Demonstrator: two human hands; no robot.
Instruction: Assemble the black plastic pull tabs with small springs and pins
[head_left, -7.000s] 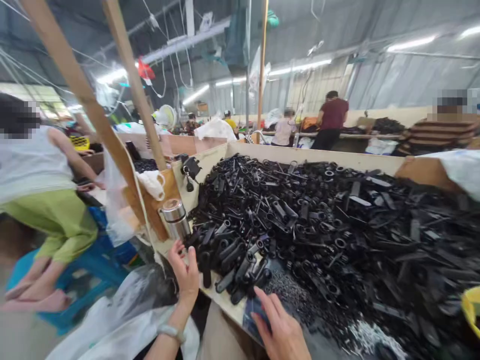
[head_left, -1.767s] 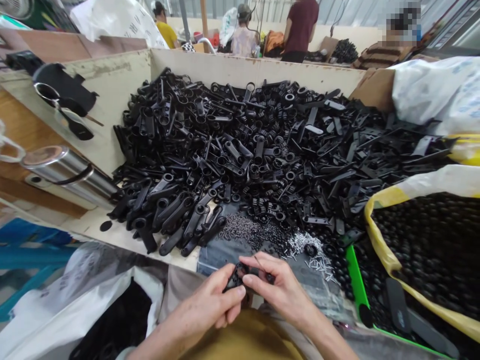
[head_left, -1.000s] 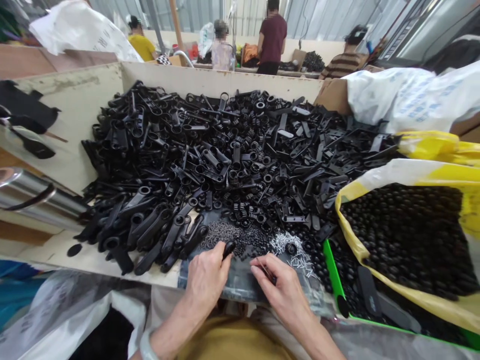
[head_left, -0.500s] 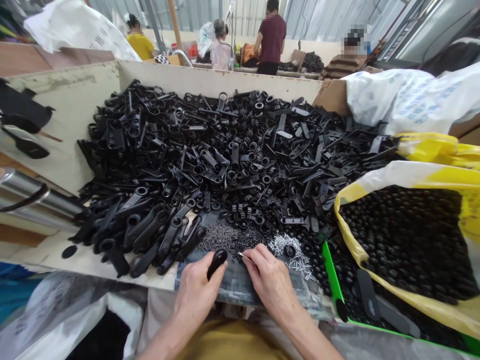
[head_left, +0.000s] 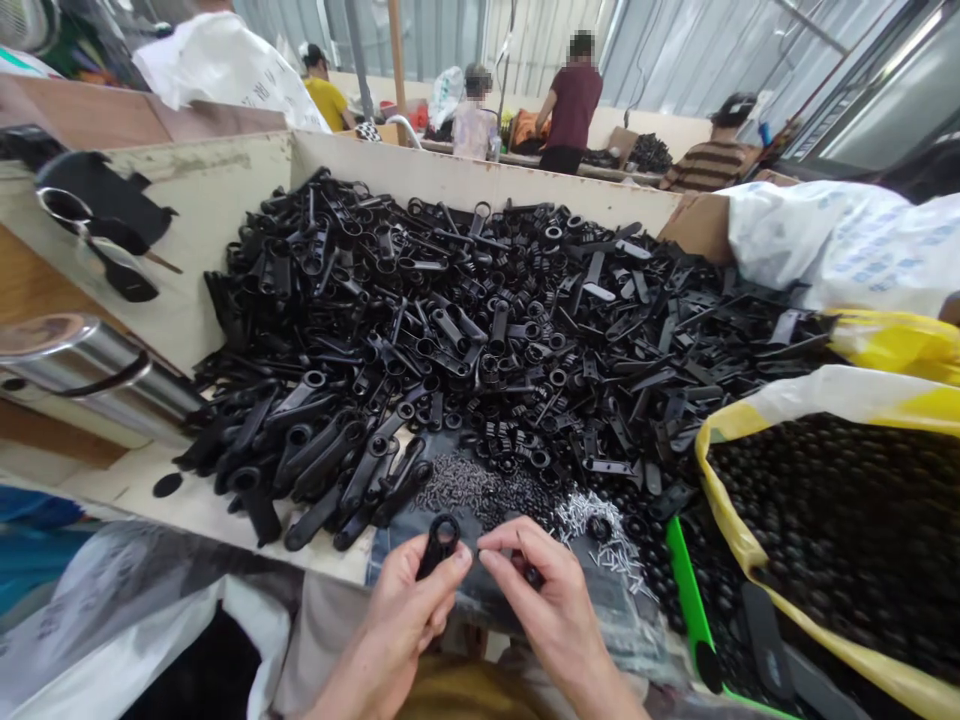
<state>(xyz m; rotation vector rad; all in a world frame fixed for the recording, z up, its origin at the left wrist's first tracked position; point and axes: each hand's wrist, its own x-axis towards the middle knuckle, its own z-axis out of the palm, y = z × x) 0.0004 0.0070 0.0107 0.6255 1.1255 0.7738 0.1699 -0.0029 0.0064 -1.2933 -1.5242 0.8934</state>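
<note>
Our left hand (head_left: 401, 615) grips a black plastic lever (head_left: 441, 546) by its shaft, ring end up, while our right hand (head_left: 544, 600) pinches a small dark part (head_left: 533, 575) just beside it. Both are above a denim cloth (head_left: 382, 562) at the near edge of a bin (head_left: 480, 190) heaped with black levers (head_left: 487, 350), with tiny dark screws (head_left: 472, 490) and silver pins (head_left: 600, 530) just beyond them.

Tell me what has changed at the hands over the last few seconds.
The left hand has raised the black plastic lever and turned it so its ring end shows. The right hand has moved in beside it, pinching a small dark piece. The heap of black plastic levers and the loose metal pins look unchanged.
</note>
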